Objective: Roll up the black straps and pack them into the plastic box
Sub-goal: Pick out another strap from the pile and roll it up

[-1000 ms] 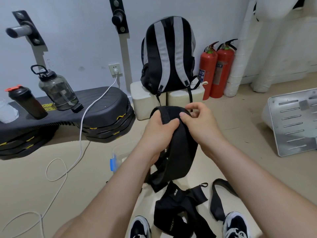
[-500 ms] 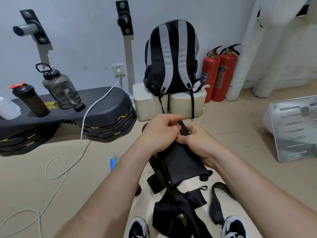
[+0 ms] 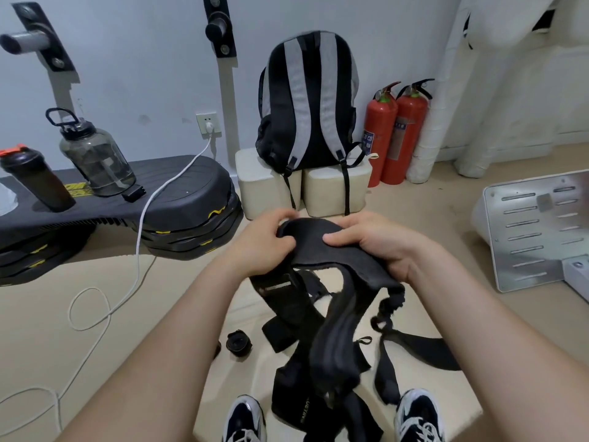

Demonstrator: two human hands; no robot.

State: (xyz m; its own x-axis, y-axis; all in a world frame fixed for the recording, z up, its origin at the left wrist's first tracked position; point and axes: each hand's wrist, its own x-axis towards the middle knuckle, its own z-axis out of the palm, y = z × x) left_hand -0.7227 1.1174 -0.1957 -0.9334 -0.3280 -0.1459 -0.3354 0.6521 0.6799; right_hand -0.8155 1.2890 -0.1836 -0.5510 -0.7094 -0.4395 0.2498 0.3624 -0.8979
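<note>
Step in hand: by the look of it, the start of a roll is being made at the top end of one wide black strap [image 3: 306, 232]; no finished turns can be seen on it.
Left hand: the left hand [image 3: 261, 247] is closed on the strap's end, with the fingers curled over its far edge and the thumb laid on the near side.
Right hand: the right hand [image 3: 382, 247] grasps the same strap just beside the left, the thumb pressed on top and the fingers tucked beneath.
Strap held: it is kept up in front of the body, and its length hangs down, twisted, toward the feet.
Loose straps: a tangled heap of loose straps [image 3: 296, 393] lies on the pale mat [image 3: 452, 400] between the shoes, and the hanging length runs into it.
Rolled strap: one small rolled strap [image 3: 239, 344] sits on the floor near the left forearm, not yet boxed.
Plastic box: it cannot be made out here; it may be hidden behind the left forearm.
Next move: the end is probably to be folded over tightly and turned, while the tail is fed in flat.
Care needed: the twist and the tangle below are likely to need freeing first, or a loose roll may result.
</note>
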